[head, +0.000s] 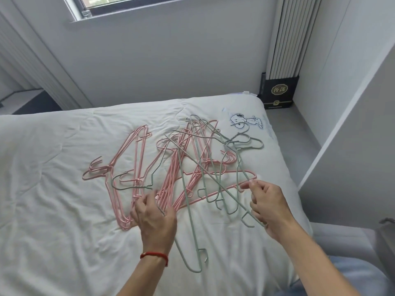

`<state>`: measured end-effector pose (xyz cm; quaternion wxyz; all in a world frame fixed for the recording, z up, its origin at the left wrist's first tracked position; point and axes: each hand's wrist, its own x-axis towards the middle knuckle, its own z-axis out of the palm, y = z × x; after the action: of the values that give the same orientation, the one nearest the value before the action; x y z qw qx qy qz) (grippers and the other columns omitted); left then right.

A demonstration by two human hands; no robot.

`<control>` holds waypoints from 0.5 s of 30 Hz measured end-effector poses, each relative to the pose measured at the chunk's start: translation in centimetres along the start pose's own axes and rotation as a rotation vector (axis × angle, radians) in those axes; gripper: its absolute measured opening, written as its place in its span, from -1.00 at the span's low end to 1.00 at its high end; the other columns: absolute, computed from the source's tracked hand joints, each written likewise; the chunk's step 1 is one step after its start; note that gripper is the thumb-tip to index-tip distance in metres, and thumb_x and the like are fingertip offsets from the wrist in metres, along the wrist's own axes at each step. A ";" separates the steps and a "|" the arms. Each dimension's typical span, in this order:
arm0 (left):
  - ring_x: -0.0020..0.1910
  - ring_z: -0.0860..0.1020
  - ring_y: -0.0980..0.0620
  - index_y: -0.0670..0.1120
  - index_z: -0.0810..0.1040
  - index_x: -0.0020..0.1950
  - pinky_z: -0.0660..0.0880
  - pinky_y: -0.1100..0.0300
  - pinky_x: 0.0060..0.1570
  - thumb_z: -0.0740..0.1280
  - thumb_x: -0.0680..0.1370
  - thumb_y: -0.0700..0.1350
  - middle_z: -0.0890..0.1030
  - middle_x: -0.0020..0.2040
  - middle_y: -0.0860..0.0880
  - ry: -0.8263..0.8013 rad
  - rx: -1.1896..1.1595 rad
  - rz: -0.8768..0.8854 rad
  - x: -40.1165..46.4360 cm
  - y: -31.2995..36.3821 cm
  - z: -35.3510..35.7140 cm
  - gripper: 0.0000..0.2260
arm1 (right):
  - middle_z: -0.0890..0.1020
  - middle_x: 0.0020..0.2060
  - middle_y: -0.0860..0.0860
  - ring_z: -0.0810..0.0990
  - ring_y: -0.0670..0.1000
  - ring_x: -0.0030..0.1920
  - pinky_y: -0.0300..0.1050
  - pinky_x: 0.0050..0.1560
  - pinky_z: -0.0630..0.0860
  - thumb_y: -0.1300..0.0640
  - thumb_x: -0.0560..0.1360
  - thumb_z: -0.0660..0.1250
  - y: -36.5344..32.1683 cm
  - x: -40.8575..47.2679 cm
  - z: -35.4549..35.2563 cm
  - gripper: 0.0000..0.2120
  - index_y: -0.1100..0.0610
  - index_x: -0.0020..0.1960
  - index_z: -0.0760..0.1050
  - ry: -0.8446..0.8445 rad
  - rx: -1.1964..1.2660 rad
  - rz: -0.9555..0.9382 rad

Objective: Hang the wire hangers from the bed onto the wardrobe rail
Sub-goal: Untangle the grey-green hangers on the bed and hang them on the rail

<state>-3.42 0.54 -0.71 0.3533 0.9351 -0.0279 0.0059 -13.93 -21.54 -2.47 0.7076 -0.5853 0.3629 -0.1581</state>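
Several pink wire hangers (128, 174) and pale green wire hangers (193, 229) lie tangled on the white bed cover (53, 189). My left hand (155, 218), with a red string on its wrist, reaches into the lower ends of a bunch of pink hangers, its fingers curled among the wires. My right hand (267, 204) pinches a pink hanger wire at the right edge of the pile, with green wires crossing under its palm. No wardrobe rail is in view.
A white panel (352, 135), perhaps the wardrobe's side, stands to the right of the bed. A black box (279, 92) sits on the grey floor in the far corner under a folded curtain. The wall and a window lie beyond the bed.
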 end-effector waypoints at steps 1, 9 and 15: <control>0.33 0.37 -0.18 -0.15 0.49 0.43 0.35 -0.11 0.39 0.39 0.47 -0.23 0.48 0.30 -0.19 0.011 -0.011 0.097 -0.4 0.8 0.1 -0.50 | 0.17 -0.51 -0.05 0.08 -0.07 -0.56 -0.28 -0.53 0.07 0.11 0.72 0.17 0.0 -0.7 -0.5 -0.67 0.26 0.00 0.63 -0.016 -0.027 -0.052; 0.17 0.63 -0.29 -0.24 0.60 0.14 0.66 -0.16 0.03 0.50 0.50 -0.03 0.60 0.13 -0.32 -0.684 -0.932 -0.321 -4.1 11.6 4.0 -0.65 | 0.36 -0.42 -0.02 0.31 -0.01 -0.39 -0.13 -0.30 0.38 -0.01 0.58 0.32 -2.7 -6.4 -7.8 -0.71 0.14 -0.02 0.74 -0.176 0.040 -0.157; 0.04 0.62 -0.27 -0.26 0.56 0.19 0.64 -0.20 -0.01 0.56 0.41 -0.01 0.54 0.01 -0.28 -1.054 -0.957 -0.393 -10.5 16.8 5.9 -0.52 | 0.71 0.17 0.13 0.61 0.13 0.21 0.19 0.23 0.56 -0.03 0.58 0.33 -3.9 -11.6 -17.4 -0.67 0.18 0.12 0.71 -0.159 0.005 -0.063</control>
<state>-14.95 -15.47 5.61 0.6569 0.5452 -0.0256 -0.5202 -33.33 -27.47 4.13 0.7303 -0.6053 0.2867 -0.1345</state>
